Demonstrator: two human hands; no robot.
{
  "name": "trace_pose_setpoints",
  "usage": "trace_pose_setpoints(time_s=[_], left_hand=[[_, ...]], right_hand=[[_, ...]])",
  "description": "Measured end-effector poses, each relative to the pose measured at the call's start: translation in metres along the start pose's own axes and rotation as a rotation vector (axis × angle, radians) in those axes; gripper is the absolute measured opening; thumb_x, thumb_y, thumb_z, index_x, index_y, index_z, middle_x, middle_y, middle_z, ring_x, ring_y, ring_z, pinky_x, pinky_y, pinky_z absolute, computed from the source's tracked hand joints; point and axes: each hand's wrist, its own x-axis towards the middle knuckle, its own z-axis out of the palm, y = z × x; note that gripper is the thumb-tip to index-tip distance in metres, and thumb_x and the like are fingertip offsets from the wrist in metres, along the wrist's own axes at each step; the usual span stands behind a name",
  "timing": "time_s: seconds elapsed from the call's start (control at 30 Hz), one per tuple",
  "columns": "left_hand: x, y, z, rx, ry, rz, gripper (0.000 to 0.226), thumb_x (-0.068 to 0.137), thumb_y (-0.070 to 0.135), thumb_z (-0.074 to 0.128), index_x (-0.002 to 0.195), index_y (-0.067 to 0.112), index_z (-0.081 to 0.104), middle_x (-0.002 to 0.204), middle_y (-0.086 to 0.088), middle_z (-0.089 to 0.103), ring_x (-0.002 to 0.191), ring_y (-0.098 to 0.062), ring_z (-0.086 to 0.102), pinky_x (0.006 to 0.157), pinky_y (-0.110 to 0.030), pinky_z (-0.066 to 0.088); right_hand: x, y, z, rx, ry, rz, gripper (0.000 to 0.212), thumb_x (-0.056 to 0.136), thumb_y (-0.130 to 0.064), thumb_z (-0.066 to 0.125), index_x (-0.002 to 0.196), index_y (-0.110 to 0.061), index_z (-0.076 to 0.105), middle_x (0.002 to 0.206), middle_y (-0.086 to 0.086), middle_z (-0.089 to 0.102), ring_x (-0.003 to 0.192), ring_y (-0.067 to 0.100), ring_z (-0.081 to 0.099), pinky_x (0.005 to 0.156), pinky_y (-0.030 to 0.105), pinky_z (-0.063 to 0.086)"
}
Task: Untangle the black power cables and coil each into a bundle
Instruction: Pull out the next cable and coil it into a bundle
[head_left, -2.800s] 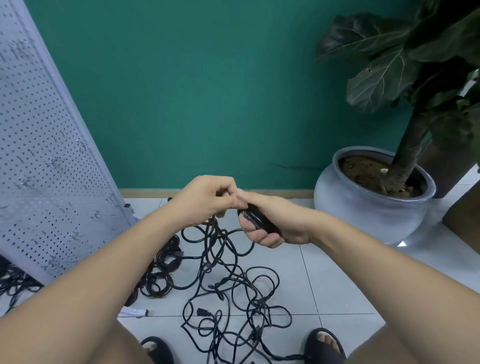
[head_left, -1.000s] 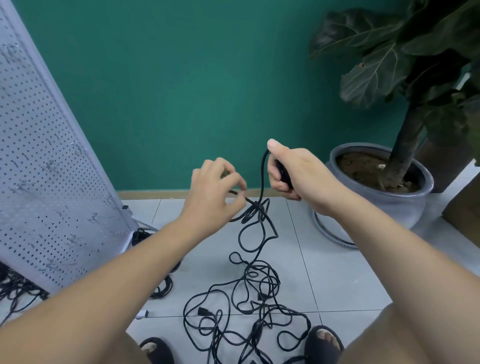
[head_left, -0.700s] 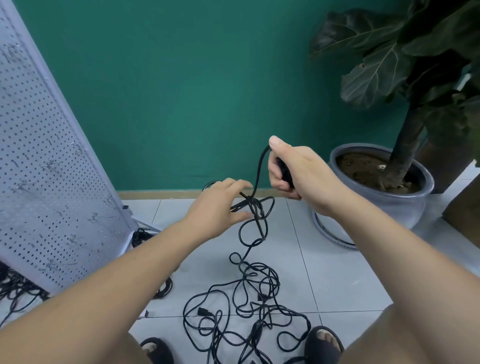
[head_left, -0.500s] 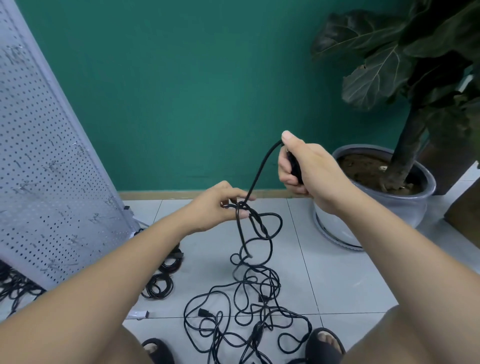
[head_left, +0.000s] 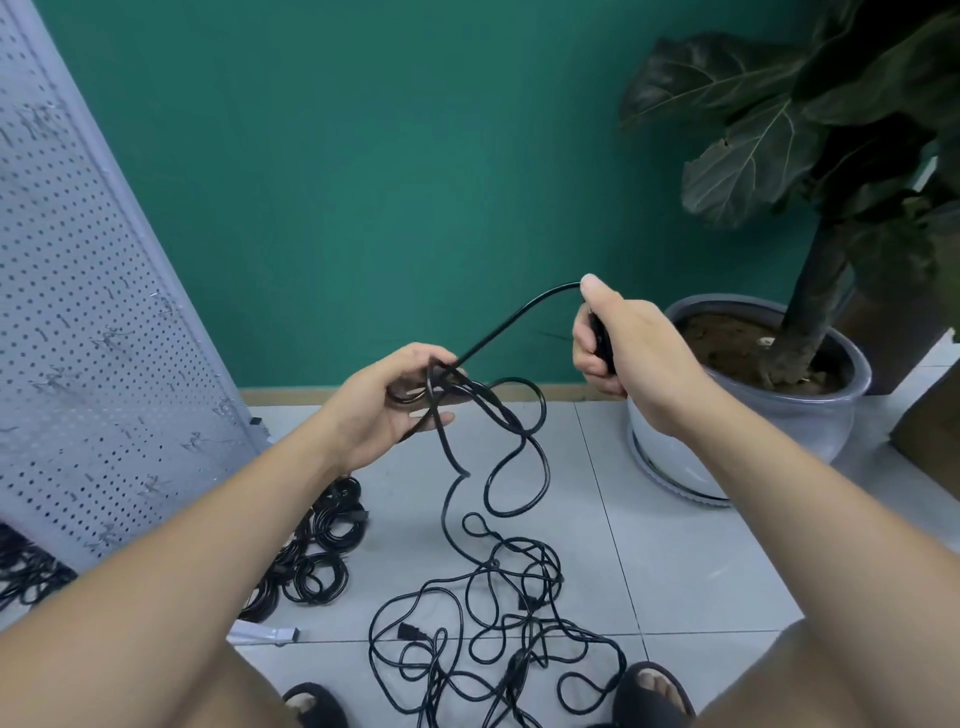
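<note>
Gripping the thick black end of a power cable (head_left: 511, 318), the right hand (head_left: 631, 338) was held up in front of the green wall (head_left: 363, 156). Its fingers were curled tightly round the end piece, and its thumb lay along the top, where the cord emerged. From the thumb the cable ran in a shallow arc down and to the left to the left hand (head_left: 387, 410), which was held lower, palm turned partly upward. The left hand's fingers were loosely curled round a small loop of the same cord, with the thumb closing over the strands. Several strands crossed at this point, and how many passed through the grasp could not be told. Below the left hand two larger loops hung free in the air and led down into the tangle (head_left: 493, 613), a loose mass of black cables lying on the pale tiled floor (head_left: 685, 561) between the person's two dark sandals (head_left: 654, 693). A black connector (head_left: 408, 631) lay at the tangle's left edge. Left of the tangle, apart from it, several coiled bundles (head_left: 322, 551) rested on the floor beside the foot of a leaning white perforated panel (head_left: 78, 312). A small white object (head_left: 270, 633) lay near the bundles. A grey pot (head_left: 810, 421) holding a broad-leaved plant (head_left: 753, 156) stood against the wall to the right, behind the right hand.
</note>
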Motion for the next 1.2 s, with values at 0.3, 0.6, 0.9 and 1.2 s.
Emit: trace_pose_setpoints(time_s=[0.3,0.6,0.9,1.2], left_hand=[[-0.003,-0.009,0.017,0.735,0.010,-0.020,0.030,0.085,0.046,0.087,0.105,0.028,0.072,0.101,0.011,0.075,0.077,-0.011,0.071,0.071,-0.029,0.055],[0.002,-0.028,0.025,1.196,0.259,0.477,0.022,0.090,0.019,0.072,0.100,0.034,0.060,0.109,0.018,0.051,0.097,0.000,0.066,0.080,-0.030,0.053],[0.001,-0.022,0.032,0.567,0.315,0.106,0.024,0.102,0.008,0.054,0.096,0.017,0.075,0.083,-0.004,0.074,0.073,-0.028,0.074,0.074,-0.034,0.064],[0.004,-0.038,0.045,1.051,0.211,0.118,0.062,0.071,0.061,0.089,0.104,0.029,0.049,0.104,0.009,0.062,0.085,-0.016,0.064,0.072,-0.034,0.054]], right_hand=[[-0.022,-0.005,0.037,-0.194,-0.152,-0.137,0.067,0.115,-0.050,0.037,0.072,-0.001,0.049,0.055,0.002,0.051,0.055,0.022,0.041,0.061,0.031,0.037],[-0.010,-0.003,0.019,-0.070,-0.003,-0.091,0.062,0.113,-0.050,0.040,0.068,-0.008,0.047,0.058,0.009,0.048,0.054,0.021,0.035,0.051,0.028,0.032],[-0.013,0.000,0.014,-0.086,-0.018,-0.100,0.063,0.114,-0.049,0.039,0.072,-0.003,0.045,0.058,0.010,0.047,0.054,0.021,0.035,0.050,0.026,0.032],[-0.018,-0.005,0.023,0.033,-0.111,-0.085,0.061,0.115,-0.047,0.039,0.072,-0.005,0.044,0.060,0.011,0.042,0.053,0.021,0.030,0.050,0.029,0.026]])
